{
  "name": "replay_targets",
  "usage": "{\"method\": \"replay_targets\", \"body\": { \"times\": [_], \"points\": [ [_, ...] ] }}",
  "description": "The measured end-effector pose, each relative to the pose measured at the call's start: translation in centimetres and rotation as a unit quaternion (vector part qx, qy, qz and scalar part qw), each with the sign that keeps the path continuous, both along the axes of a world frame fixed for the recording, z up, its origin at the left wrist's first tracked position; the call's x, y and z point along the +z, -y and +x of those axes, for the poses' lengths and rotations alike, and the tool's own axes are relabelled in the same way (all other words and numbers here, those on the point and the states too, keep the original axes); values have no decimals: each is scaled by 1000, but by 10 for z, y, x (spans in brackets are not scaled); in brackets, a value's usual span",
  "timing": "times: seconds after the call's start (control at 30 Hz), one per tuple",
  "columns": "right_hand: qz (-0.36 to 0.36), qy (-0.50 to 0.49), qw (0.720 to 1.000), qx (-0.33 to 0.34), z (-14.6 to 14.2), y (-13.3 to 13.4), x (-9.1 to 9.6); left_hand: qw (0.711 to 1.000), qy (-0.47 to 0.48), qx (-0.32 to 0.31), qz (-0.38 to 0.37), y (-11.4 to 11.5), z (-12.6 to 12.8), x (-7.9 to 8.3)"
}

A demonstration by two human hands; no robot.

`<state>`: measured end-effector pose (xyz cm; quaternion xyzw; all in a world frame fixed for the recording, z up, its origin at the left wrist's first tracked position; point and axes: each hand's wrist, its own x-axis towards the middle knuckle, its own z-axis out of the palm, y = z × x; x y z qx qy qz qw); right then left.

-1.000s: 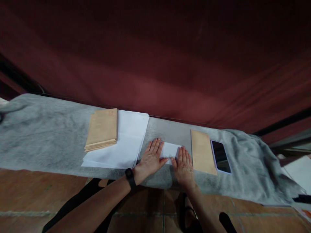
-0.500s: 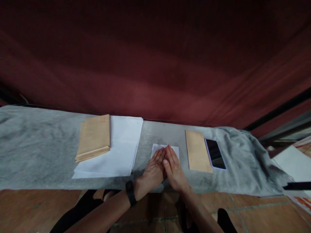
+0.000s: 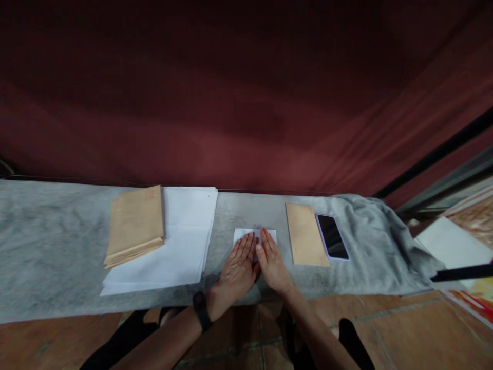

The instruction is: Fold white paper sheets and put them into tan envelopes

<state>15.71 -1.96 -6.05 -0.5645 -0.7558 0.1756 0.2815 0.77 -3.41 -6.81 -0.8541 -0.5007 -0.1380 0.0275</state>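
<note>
A small folded white paper (image 3: 243,234) lies flat on the grey cloth in front of me, mostly covered by my hands. My left hand (image 3: 239,267), with a dark band on its wrist, rests palm down on the paper's left part with fingers stretched out. Flat on the right part lies my right hand (image 3: 272,266), fingers extended and thumb angled toward the left hand. A narrow gap separates the two. Right of them is a single brown envelope (image 3: 307,235). Farther left, a stack of brown envelopes (image 3: 136,223) sits on white paper sheets (image 3: 187,226).
A phone (image 3: 332,236) with a dark screen lies right of the single envelope. Grey cloth (image 3: 50,246) covers the narrow table and bunches up at its right end. A dark red curtain (image 3: 231,128) hangs behind. Tiled floor (image 3: 419,324) shows below.
My hands have moved slightly apart on the folded paper, from fingertips together to a narrow gap. The whole view has shifted a little.
</note>
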Motion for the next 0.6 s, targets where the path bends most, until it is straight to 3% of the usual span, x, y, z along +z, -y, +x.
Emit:
{"method": "replay_targets", "body": {
  "times": [0.27, 0.6],
  "points": [
    [40, 65, 997, -32, 19, -8, -9, 997, 44, 59, 30, -7, -18, 5],
    [96, 155, 982, -43, 22, 0, -8, 993, 31, 107, 44, -13, -33, 3]
  ]
}}
